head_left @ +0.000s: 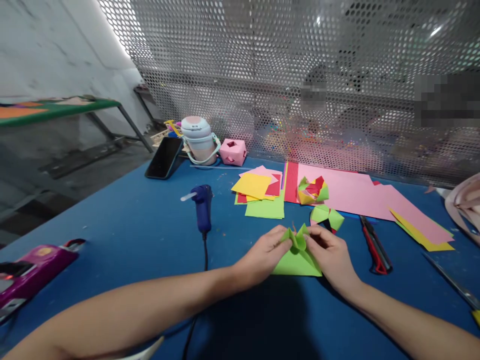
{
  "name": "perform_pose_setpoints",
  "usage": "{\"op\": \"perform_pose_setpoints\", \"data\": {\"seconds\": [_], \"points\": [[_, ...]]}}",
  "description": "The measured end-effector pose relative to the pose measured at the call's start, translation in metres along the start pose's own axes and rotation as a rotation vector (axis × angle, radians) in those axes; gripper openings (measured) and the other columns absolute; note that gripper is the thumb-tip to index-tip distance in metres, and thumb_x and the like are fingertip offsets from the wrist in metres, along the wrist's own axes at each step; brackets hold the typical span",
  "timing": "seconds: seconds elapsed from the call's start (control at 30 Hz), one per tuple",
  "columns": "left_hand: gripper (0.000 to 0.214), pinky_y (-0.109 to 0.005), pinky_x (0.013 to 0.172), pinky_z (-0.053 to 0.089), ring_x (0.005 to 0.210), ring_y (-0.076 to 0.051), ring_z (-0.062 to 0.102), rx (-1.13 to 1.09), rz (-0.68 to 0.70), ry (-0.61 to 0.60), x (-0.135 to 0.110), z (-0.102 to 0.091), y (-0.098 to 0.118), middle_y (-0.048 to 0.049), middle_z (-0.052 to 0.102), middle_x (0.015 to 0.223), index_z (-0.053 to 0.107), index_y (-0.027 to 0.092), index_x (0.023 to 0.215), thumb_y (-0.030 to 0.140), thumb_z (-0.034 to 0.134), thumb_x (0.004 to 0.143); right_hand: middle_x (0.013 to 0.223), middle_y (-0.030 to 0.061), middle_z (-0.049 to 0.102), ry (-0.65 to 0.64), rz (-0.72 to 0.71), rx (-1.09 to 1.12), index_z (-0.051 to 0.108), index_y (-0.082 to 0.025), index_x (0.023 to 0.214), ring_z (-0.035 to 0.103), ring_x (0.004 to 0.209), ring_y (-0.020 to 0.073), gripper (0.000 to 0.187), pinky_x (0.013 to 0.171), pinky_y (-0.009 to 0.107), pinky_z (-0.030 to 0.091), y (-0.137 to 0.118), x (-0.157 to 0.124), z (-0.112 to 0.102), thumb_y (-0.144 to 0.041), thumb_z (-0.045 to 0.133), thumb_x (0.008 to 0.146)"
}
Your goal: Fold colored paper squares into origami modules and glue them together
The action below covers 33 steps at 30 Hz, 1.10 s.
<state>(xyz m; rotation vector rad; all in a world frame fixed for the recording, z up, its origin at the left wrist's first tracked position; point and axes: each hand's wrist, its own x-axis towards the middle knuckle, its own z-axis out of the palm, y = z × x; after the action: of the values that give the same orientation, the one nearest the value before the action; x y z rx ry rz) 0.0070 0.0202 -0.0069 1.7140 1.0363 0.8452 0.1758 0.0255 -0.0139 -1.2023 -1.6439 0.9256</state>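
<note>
A green sheet of paper (pixel 298 265) lies before me, its far edge lifted and bent into folds. My left hand (pixel 264 255) pinches the left side of that raised edge between thumb and fingers. On the other side, my right hand (pixel 333 255) grips the right part of the fold, fingers bent over the paper. Just beyond my right hand sits a small folded paper piece (pixel 327 218) in green, with dark and red parts. Behind it stands a folded paper shape (pixel 313 190) in green, yellow and red.
A blue glue gun (pixel 203 207) stands left of my hands, its cord running toward me. Coloured paper squares (pixel 255 186), pink sheets (pixel 341 190), a red cutter (pixel 376 247) and scissors (pixel 453 285) lie around. Farther off are a phone (pixel 165 157), bottle (pixel 198 140) and pink paper shape (pixel 233 152).
</note>
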Motion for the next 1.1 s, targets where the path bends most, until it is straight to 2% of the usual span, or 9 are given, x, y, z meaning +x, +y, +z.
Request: {"op": "perform_pose_setpoints", "data": {"seconds": [0.07, 0.17, 0.27, 0.37, 0.5, 0.6, 0.8, 1.03, 1.1], "points": [[0.024, -0.026, 0.079, 0.042, 0.081, -0.015, 0.05, 0.016, -0.006, 0.009, 0.001, 0.001, -0.001, -0.0024, 0.052, 0.079, 0.058, 0.016, 0.075, 0.026, 0.04, 0.087, 0.073, 0.0026, 0.063, 0.002, -0.062, -0.005, 0.066, -0.019, 0.075, 0.057, 0.065, 0.0149, 0.017, 0.06, 0.024, 0.047, 0.0, 0.0, 0.001, -0.032, 0.057, 0.079], [0.023, -0.026, 0.078, 0.042, 0.08, -0.015, 0.051, 0.036, -0.018, 0.01, 0.002, 0.003, -0.004, -0.003, 0.055, 0.078, 0.057, 0.016, 0.074, 0.026, 0.041, 0.086, 0.074, 0.0035, 0.063, -0.017, -0.138, -0.002, 0.067, -0.019, 0.075, 0.058, 0.069, 0.0158, 0.014, 0.062, 0.026, 0.047, 0.0, 0.0, 0.001, -0.029, 0.057, 0.08], [0.021, -0.027, 0.082, 0.04, 0.081, -0.016, 0.052, 0.041, -0.027, 0.022, 0.002, 0.005, -0.005, -0.0033, 0.06, 0.079, 0.059, 0.016, 0.076, 0.026, 0.043, 0.085, 0.074, 0.0037, 0.062, -0.04, -0.157, 0.002, 0.068, -0.02, 0.076, 0.057, 0.069, 0.016, 0.015, 0.062, 0.027, 0.048, 0.001, -0.001, 0.001, -0.028, 0.057, 0.081], [0.023, -0.026, 0.078, 0.042, 0.079, -0.016, 0.052, 0.03, -0.048, 0.038, 0.002, 0.005, -0.004, -0.0029, 0.06, 0.077, 0.059, 0.015, 0.071, 0.027, 0.044, 0.084, 0.076, 0.004, 0.061, -0.061, -0.151, -0.012, 0.069, -0.02, 0.08, 0.057, 0.071, 0.0162, 0.016, 0.063, 0.027, 0.048, 0.001, -0.003, -0.001, -0.028, 0.055, 0.083], [0.022, -0.025, 0.077, 0.042, 0.081, -0.017, 0.055, 0.0, -0.064, 0.056, 0.002, 0.005, -0.002, -0.0033, 0.062, 0.08, 0.062, 0.015, 0.077, 0.028, 0.046, 0.083, 0.082, 0.0045, 0.061, -0.105, -0.149, -0.015, 0.067, -0.021, 0.088, 0.057, 0.077, 0.0167, 0.018, 0.066, 0.026, 0.047, -0.003, -0.006, -0.005, -0.029, 0.051, 0.086], [0.023, -0.026, 0.077, 0.042, 0.081, -0.018, 0.056, -0.013, -0.069, 0.065, 0.002, 0.006, -0.002, -0.0046, 0.063, 0.082, 0.064, 0.013, 0.082, 0.028, 0.046, 0.083, 0.084, 0.0044, 0.06, -0.123, -0.201, -0.039, 0.064, -0.02, 0.091, 0.057, 0.075, 0.0165, 0.015, 0.065, 0.026, 0.047, -0.006, -0.009, -0.006, -0.028, 0.053, 0.084], [0.025, -0.027, 0.077, 0.042, 0.085, -0.019, 0.056, -0.039, -0.062, 0.057, 0.003, 0.008, -0.001, -0.0063, 0.064, 0.086, 0.064, 0.012, 0.084, 0.029, 0.046, 0.084, 0.076, 0.0027, 0.06, -0.028, -0.239, -0.115, 0.061, -0.019, 0.079, 0.056, 0.069, 0.0151, 0.01, 0.062, 0.025, 0.046, -0.004, -0.007, -0.003, -0.026, 0.055, 0.082], [0.021, -0.024, 0.069, 0.041, 0.075, -0.015, 0.053, -0.089, -0.059, 0.072, 0.004, 0.008, 0.001, -0.0008, 0.059, 0.075, 0.061, 0.013, 0.078, 0.03, 0.049, 0.081, 0.076, 0.0022, 0.064, 0.024, -0.281, -0.169, 0.062, -0.02, 0.074, 0.06, 0.078, 0.0169, 0.013, 0.082, 0.03, 0.045, -0.001, -0.002, -0.005, -0.026, 0.054, 0.081], [0.021, -0.023, 0.063, 0.04, 0.069, -0.014, 0.051, -0.105, -0.075, 0.088, 0.006, 0.009, -0.001, 0.0007, 0.057, 0.07, 0.06, 0.013, 0.075, 0.031, 0.05, 0.08, 0.076, 0.0024, 0.064, 0.02, -0.258, -0.176, 0.063, -0.02, 0.074, 0.059, 0.077, 0.0171, 0.014, 0.077, 0.029, 0.046, 0.002, 0.001, -0.005, -0.027, 0.054, 0.081]]}}
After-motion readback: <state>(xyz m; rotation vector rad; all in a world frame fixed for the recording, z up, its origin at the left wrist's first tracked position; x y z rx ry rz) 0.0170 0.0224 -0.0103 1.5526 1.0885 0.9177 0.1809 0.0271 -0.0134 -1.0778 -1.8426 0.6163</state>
